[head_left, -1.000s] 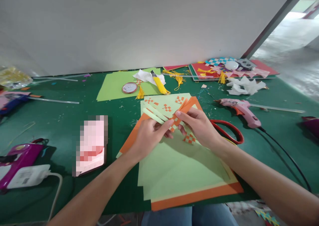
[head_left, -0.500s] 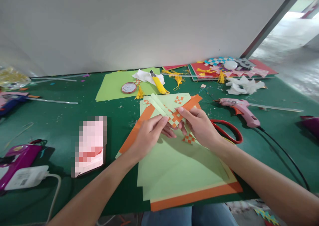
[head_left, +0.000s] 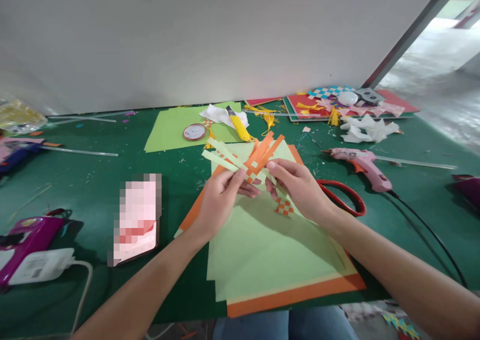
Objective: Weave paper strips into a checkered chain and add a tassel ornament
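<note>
Orange and pale green paper strips (head_left: 259, 156), woven into a small checkered patch with loose ends fanned out, are held above the stacked sheets. My left hand (head_left: 221, 196) pinches the left side of the patch between thumb and fingers. On the other side, my right hand (head_left: 302, 186) grips its right edge, thumb on top. Some fingertips are hidden behind the strips. Below lies a stack of pale green paper (head_left: 258, 250) with an orange sheet (head_left: 296, 294) showing at its edges. A small finished checkered piece (head_left: 284, 207) rests on it near my right hand.
Scissors with red handles (head_left: 350, 196) lie partly under my right arm. Farther right is a pink glue gun (head_left: 362, 167) with its cord. A phone (head_left: 137, 220) and a purple power strip (head_left: 33, 235) are at left. A yellow cutter (head_left: 240, 125) lies at the back.
The strips have spread apart: orange ends now fan upward and green ends point left. The patch has turned in my fingers, and my left hand has shifted slightly left.
</note>
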Demonstrator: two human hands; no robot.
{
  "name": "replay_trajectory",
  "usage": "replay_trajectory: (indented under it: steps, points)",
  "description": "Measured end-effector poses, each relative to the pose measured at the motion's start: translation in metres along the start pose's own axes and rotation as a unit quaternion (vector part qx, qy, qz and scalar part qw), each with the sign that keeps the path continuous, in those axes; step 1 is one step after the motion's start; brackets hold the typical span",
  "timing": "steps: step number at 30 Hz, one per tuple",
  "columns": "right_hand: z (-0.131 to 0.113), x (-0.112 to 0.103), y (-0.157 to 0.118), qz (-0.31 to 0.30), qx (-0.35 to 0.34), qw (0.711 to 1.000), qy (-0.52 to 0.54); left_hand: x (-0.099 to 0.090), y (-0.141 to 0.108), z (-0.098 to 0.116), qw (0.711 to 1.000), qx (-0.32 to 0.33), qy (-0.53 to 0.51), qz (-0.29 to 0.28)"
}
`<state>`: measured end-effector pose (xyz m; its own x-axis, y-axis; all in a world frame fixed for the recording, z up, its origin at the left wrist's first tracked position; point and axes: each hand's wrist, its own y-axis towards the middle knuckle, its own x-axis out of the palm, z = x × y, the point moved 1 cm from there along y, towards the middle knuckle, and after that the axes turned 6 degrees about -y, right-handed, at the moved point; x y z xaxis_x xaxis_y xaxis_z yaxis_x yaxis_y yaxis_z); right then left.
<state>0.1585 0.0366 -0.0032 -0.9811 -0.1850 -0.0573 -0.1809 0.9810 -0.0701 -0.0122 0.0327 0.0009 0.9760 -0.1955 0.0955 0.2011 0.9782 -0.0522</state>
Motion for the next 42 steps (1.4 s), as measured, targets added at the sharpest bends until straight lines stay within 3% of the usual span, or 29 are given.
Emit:
replay_trajectory:
  steps: [7, 18, 24, 32, 37, 42]
  points:
    - [-0.0028, 0.0019, -0.0023, 0.002, -0.013, 0.998, -0.055, -0.0008, 0.0005, -0.0017, 1.0, 0.001, -0.014, -0.013]
    - [-0.0001, 0.0017, -0.0026, -0.011, -0.023, 0.998, -0.052, -0.0022, 0.0022, -0.003, 0.998, -0.002, -0.047, -0.029]
    - [-0.0024, 0.0034, -0.0025, -0.019, -0.043, 0.998, -0.034, -0.0022, 0.0036, -0.0012, 0.994, -0.021, -0.088, -0.067]
    - [-0.0035, 0.004, -0.0057, 0.042, -0.086, 0.989, -0.11, -0.0034, 0.0057, -0.0051, 0.996, -0.069, -0.025, -0.057]
    - [-0.0026, 0.0041, -0.0073, 0.055, -0.102, 0.981, -0.153, -0.0053, 0.0045, -0.0074, 0.999, -0.009, 0.041, 0.002]
    - [-0.0016, 0.0048, -0.0068, 0.022, -0.093, 0.989, -0.116, -0.0018, -0.0022, 0.0001, 0.962, 0.168, 0.213, 0.033]
